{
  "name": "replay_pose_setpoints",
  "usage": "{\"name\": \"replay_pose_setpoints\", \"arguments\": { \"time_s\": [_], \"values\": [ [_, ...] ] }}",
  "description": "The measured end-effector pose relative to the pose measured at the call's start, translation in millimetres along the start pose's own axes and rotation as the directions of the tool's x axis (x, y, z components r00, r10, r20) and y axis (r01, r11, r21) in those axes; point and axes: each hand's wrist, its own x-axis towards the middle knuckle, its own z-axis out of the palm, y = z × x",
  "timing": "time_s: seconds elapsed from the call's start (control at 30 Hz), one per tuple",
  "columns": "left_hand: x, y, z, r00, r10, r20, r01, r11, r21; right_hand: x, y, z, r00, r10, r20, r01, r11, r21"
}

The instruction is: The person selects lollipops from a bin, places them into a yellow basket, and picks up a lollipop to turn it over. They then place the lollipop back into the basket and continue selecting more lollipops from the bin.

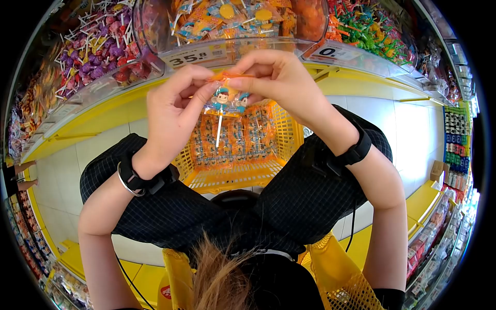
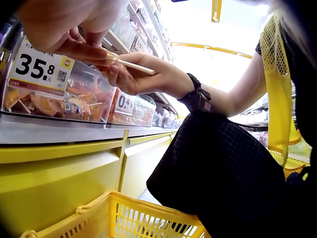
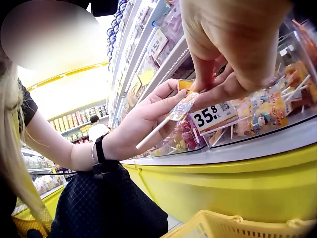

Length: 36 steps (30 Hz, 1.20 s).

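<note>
Both hands meet over the basket at one wrapped lollipop (image 1: pixel 222 98), a clear and orange packet with a cartoon figure and a white stick pointing down. My left hand (image 1: pixel 176 106) pinches the packet's upper left side between thumb and fingers. On the upper right, my right hand (image 1: pixel 281 82) pinches the orange top edge. Below them a yellow basket (image 1: pixel 232 181) holds rows of similar orange-wrapped lollipops (image 1: pixel 261 137). In the right wrist view the white lollipop stick (image 3: pixel 153 131) juts out below the left thumb.
Just ahead stands a clear bin (image 1: pixel 155 31) of orange-wrapped candy behind a 35.8 price tag (image 1: pixel 188 58). Purple and red lollipops (image 1: pixel 95 51) fill the bin at left; green and orange sweets (image 1: pixel 367 33) lie at right. The person's knees (image 1: pixel 346 150) flank the basket.
</note>
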Motion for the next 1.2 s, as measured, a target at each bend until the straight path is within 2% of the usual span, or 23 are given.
{"name": "replay_pose_setpoints", "arguments": {
  "time_s": [0.03,0.1,0.3,0.43,0.5,0.53,0.6,0.63,0.7,0.8,0.93,1.0,1.03,1.1,1.2],
  "values": [
    [0,1,0,1.000,0.000,0.000,0.000,1.000,0.000,1,1,0,1.000,0.000,0.000,0.000,1.000,0.000],
    [0,2,0,0.999,-0.039,0.002,0.039,0.999,0.001,3,2,-1,0.992,-0.113,-0.048,0.104,0.981,-0.162],
    [-3,2,-2,0.994,-0.100,0.044,0.099,0.995,0.031,1,-1,-2,0.991,-0.129,-0.039,0.117,0.967,-0.228],
    [-1,-1,-6,0.994,-0.105,0.041,0.106,0.994,-0.004,2,6,-2,0.989,-0.141,-0.038,0.131,0.973,-0.190],
    [-1,-2,-6,0.997,-0.080,0.004,0.080,0.997,-0.009,4,9,0,0.989,-0.145,0.002,0.145,0.989,-0.018],
    [-1,-1,-5,0.997,-0.079,0.006,0.080,0.997,-0.009,3,8,1,0.989,-0.145,0.000,0.145,0.989,-0.018],
    [-1,0,-3,0.997,-0.074,-0.006,0.074,0.997,0.004,2,4,3,0.999,-0.031,-0.037,0.030,0.999,-0.015],
    [-1,0,-1,0.997,-0.074,-0.006,0.074,0.997,0.004,2,5,2,0.999,-0.031,-0.038,0.030,0.999,-0.014],
    [-3,-2,2,0.995,-0.099,-0.010,0.098,0.993,-0.063,2,8,-1,0.996,-0.068,-0.054,0.061,0.991,-0.123],
    [-3,3,1,0.990,-0.135,0.033,0.138,0.984,-0.115,1,7,-2,0.998,-0.027,-0.060,0.021,0.995,-0.102],
    [-4,5,6,0.995,-0.098,0.029,0.102,0.973,-0.206,1,8,-5,0.997,-0.020,-0.080,0.012,0.995,-0.102],
    [-6,1,8,0.997,-0.062,0.041,0.070,0.964,-0.256,1,9,-9,0.999,0.002,-0.035,-0.009,0.984,-0.177],
    [-7,-1,6,0.997,-0.063,0.042,0.071,0.964,-0.254,1,10,-9,0.999,0.002,-0.036,-0.008,0.985,-0.175],
    [-9,-4,3,0.991,-0.072,0.109,0.087,0.987,-0.135,-1,10,-9,1.000,0.017,-0.008,-0.018,0.996,-0.088],
    [-10,-4,6,0.988,-0.116,0.104,0.130,0.982,-0.136,-2,12,-12,0.996,0.087,0.025,-0.085,0.994,-0.072]
  ]
}}
